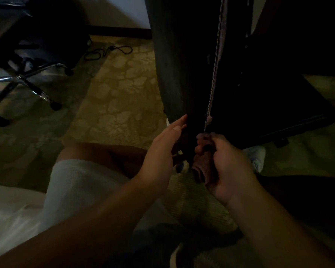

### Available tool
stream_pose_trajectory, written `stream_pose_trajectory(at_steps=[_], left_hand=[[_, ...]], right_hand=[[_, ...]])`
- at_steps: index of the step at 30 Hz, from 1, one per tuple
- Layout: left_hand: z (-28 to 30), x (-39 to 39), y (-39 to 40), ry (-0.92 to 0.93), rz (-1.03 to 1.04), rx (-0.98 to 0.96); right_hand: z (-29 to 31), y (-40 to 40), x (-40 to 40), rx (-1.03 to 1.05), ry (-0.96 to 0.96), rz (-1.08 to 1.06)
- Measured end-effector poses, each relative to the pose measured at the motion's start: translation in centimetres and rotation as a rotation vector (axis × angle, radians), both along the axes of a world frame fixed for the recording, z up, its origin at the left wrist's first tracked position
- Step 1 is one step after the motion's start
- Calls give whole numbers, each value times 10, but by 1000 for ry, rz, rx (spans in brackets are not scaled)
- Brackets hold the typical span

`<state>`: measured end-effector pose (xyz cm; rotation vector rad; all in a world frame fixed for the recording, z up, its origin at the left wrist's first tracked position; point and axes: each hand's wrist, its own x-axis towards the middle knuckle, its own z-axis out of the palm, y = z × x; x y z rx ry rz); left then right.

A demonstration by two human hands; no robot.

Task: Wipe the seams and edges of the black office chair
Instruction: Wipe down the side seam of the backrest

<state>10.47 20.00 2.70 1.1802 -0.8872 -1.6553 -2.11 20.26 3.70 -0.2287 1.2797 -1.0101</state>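
The black office chair [184, 60] stands upright on the patterned carpet [122, 89], its back edge facing the camera, with a light stitched seam [214, 74] running down that edge. Just below the seam's lower end, the right hand [226, 163] grips a bunched brownish cloth [200, 167], fingers curled round it. Left of the seam, the left hand [162, 149] lies with fingers straight and together, fingertips touching the chair's side. Judged by its build, the chair is heavy and stiff, likely to roll or swivel; bracing at the padded side edge seems sound. The cloth looks soft and light, best kept folded over the fingertips. A second chair's chrome base [21, 84] stands well left of the seam.
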Motion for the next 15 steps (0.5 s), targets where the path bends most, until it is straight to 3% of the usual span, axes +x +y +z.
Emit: stream_pose_trajectory(at_steps=[9,13,15], left_hand=[[10,-3,1,2,-1,-14],[13,-4,3,6,-6,-13],[13,-4,2,8,-3,-4]], right_hand=[[3,-3,-4,-15,-45,-51],[5,1,-2,-42,-26,69],[5,0,-4,-33,-46,6]])
